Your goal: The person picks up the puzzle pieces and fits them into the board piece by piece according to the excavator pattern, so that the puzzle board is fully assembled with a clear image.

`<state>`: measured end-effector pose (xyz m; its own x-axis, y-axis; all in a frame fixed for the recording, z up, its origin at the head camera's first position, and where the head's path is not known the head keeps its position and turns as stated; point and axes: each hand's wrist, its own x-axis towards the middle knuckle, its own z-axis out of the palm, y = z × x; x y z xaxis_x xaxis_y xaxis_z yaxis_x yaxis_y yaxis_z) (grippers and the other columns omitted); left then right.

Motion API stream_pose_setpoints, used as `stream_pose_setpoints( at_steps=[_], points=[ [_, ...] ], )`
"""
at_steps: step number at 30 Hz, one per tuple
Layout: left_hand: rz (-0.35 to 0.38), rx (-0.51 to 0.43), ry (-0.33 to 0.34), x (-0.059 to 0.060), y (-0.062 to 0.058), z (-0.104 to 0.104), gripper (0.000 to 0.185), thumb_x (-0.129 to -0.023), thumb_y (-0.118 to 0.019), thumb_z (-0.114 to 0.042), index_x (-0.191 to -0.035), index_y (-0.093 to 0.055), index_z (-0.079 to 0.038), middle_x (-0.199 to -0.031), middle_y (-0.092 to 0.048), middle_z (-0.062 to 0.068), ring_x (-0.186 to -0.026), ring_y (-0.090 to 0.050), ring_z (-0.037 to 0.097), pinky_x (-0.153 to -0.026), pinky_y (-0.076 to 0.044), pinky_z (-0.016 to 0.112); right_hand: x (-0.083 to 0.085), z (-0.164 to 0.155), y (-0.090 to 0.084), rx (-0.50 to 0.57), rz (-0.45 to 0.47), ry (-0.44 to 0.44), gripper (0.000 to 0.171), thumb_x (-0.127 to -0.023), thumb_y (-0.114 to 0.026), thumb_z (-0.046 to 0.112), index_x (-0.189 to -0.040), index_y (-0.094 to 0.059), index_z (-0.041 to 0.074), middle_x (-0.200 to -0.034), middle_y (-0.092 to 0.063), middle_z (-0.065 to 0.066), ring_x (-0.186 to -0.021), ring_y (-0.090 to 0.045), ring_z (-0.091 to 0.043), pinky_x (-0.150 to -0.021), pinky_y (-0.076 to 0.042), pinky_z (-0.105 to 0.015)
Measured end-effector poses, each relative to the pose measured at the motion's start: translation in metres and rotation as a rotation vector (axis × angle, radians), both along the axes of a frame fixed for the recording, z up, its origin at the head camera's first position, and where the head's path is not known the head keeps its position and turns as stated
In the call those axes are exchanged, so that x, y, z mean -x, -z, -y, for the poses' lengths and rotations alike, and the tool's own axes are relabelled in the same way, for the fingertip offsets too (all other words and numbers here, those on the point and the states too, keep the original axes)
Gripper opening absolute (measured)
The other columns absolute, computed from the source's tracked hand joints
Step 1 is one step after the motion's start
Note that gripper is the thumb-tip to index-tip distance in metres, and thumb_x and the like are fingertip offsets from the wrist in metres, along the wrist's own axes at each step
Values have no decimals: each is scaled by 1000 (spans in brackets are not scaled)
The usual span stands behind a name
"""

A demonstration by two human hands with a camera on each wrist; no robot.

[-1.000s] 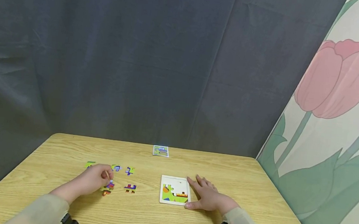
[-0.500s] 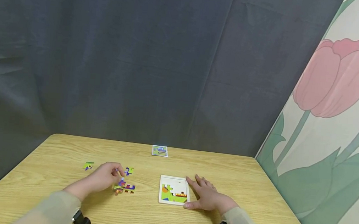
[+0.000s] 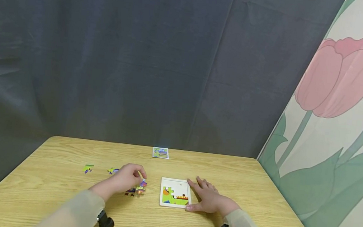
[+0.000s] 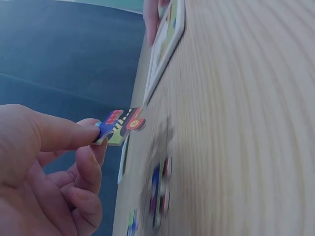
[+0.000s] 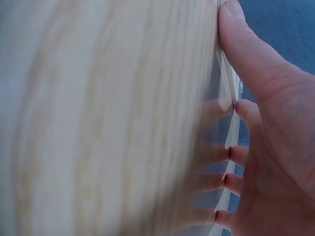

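Note:
Between thumb and fingertips, my left hand (image 3: 127,179) pinches a jigsaw piece (image 4: 119,127) with blue, red, green and yellow parts and an orange wheel-like round. The piece hangs above the table, left of the puzzle tray (image 3: 161,194), as the left wrist view shows. That white-framed tray holds several fitted pieces along its lower part and left side; its upper right shows bare white. My right hand (image 3: 208,197) lies with spread fingers on the table at the tray's right side, its thumb and index fingertips right at the frame.
Loose jigsaw pieces lie left of the tray: one green piece (image 3: 88,168) at the far left, another piece (image 3: 113,171) partly behind my left hand, and a dark-striped piece (image 3: 130,192) below it. A picture card (image 3: 160,152) lies at the table's back edge.
My left hand has moved right with the pinched jigsaw piece, passing over the loose pieces toward the tray. The right hand stays at the tray's side.

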<state>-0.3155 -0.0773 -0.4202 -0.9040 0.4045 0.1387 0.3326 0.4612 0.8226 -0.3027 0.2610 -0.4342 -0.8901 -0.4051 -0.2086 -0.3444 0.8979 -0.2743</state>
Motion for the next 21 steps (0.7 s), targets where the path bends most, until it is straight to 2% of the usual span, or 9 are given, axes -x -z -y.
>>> stream_pose_setpoints(
  at_steps=[6,13,21],
  points=[
    [4,-18,3,6,4,-24,12,-88,-61,5,-94,-66,-3,-73,-51,5,-55,-42,13,-50,-36,27,1,-1,2,1,0,2,99,-80,-65,68,-158,-24,23,-161,-15,-19,-143,-16,-47,-109,-18,-64],
    [50,-62,27,13,7,-50,7,-89,-65,1,-93,-67,-4,-74,-52,6,-56,-46,14,-50,-39,28,-1,0,0,5,-2,4,99,-79,-66,68,-158,-25,23,-160,-16,-20,-143,-16,-48,-109,-18,-63],
    [68,-86,12,19,10,-80,7,-92,-66,-2,-95,-67,-8,-78,-54,6,-63,-49,16,-54,-40,28,0,0,0,0,7,25,99,-79,-65,70,-158,-25,25,-160,-16,-19,-142,-16,-48,-108,-19,-64]
  ],
)
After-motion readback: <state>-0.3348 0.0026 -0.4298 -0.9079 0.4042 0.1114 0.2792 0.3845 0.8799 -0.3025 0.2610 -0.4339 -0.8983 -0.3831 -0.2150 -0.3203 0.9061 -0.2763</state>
